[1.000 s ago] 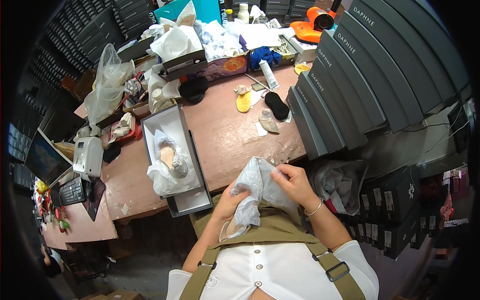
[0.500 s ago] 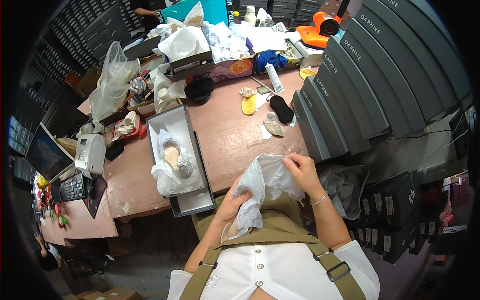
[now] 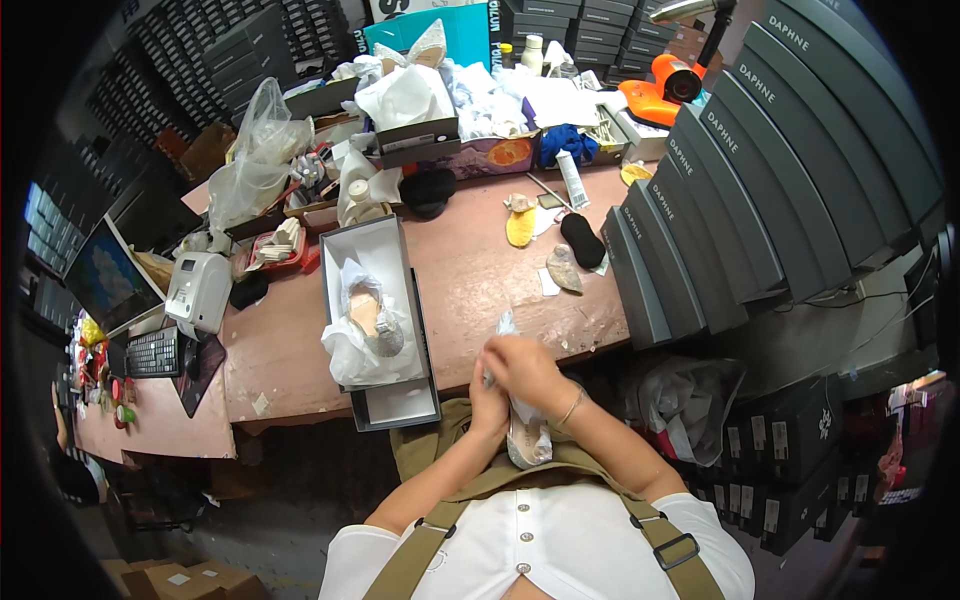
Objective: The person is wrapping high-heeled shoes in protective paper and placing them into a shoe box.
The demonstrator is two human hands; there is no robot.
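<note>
Just above my lap, a silver glittery shoe (image 3: 529, 448) with a light insole is partly covered by a thin, translucent white wrapping sheet (image 3: 506, 323). My left hand (image 3: 487, 408) is closed around the wrapped shoe from the left side. Crossing over it, my right hand (image 3: 530, 372) has its fingers bent and closed on the sheet; the fingertips are partly hidden. On the table to the left, an open grey shoe box (image 3: 412, 262) holds a matching shoe (image 3: 384, 334) lying in white tissue paper (image 3: 349, 358). The box sits in its lid (image 3: 395, 405).
Tall stacks of dark grey shoe boxes (image 3: 740, 190) rise on the right. A black oval pad (image 3: 582, 240), a yellow sponge (image 3: 520, 227) and a white tube (image 3: 572, 180) lie mid-table. Behind stands a carton of crumpled paper (image 3: 490, 100). A keyboard (image 3: 152, 353) is far left.
The sheet was spread out between my hands and is now gathered around the shoe. My right hand has come left and over beside my left hand. The view has shifted slightly.
</note>
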